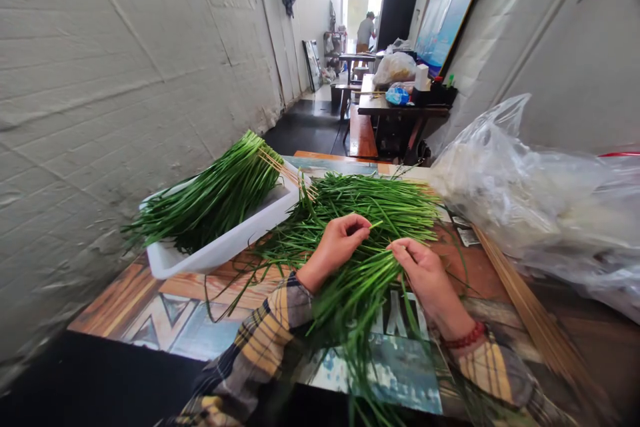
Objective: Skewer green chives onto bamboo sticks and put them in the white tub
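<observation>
A loose heap of green chives (365, 213) lies across the wooden table (150, 307) in front of me. My left hand (340, 240) rests on the heap with its fingers curled and pinched round a few chive stalks. My right hand (423, 270), with a red bead bracelet at the wrist, is closed in a pinch on chive stalks just to the right. A white tray (225, 247) at the left holds chives threaded on bamboo skewers (280, 170).
A bundle of bare bamboo skewers (525, 307) lies along the table's right side. Clear plastic bags (540, 200) fill the right. A brick wall runs close on the left. Further tables (395, 107) with bags and a person (365, 30) stand down the corridor.
</observation>
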`<state>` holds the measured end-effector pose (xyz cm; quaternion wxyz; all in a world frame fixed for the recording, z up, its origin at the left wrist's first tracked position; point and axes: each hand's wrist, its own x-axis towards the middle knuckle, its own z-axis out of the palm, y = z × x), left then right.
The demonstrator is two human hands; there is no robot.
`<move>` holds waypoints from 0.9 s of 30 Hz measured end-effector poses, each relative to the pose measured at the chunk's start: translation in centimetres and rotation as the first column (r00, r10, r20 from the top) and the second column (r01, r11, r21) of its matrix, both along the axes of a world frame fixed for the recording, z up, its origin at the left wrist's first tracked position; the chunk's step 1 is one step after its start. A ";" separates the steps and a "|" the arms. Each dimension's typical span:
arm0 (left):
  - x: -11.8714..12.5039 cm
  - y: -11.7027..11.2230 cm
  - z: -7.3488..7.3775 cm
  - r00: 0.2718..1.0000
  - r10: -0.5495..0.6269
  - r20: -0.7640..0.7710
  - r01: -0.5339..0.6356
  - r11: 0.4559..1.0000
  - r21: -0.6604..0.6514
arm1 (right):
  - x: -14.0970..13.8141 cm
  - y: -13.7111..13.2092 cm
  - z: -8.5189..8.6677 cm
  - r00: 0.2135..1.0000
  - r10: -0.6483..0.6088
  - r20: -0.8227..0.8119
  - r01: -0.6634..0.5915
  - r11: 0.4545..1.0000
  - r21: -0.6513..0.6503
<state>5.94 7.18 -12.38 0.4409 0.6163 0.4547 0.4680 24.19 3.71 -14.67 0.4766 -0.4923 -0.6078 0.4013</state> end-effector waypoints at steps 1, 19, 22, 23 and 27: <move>0.1 -0.1 -0.1 1.000 -0.020 -0.023 0.020 1.000 -0.002 | -0.2 0.1 -0.2 0.998 0.002 0.064 -0.004 1.000 0.022; 1.3 -1.2 0.0 0.991 -0.080 -0.110 0.088 0.993 0.077 | -0.1 -0.1 0.1 0.965 0.001 0.261 -0.021 0.997 0.073; 1.3 -1.3 0.2 0.991 -0.077 -0.106 0.085 0.993 0.078 | -0.1 -0.1 0.0 0.967 0.007 0.253 -0.022 0.998 0.057; 1.3 -1.3 0.2 0.992 -0.072 -0.108 0.081 0.994 0.078 | -0.1 -0.1 -0.1 0.969 0.016 0.247 -0.028 0.999 0.047; 1.3 -1.4 0.3 0.991 -0.051 -0.127 0.062 0.995 0.084 | -0.1 -0.1 -0.2 0.972 0.030 0.234 -0.038 0.999 0.029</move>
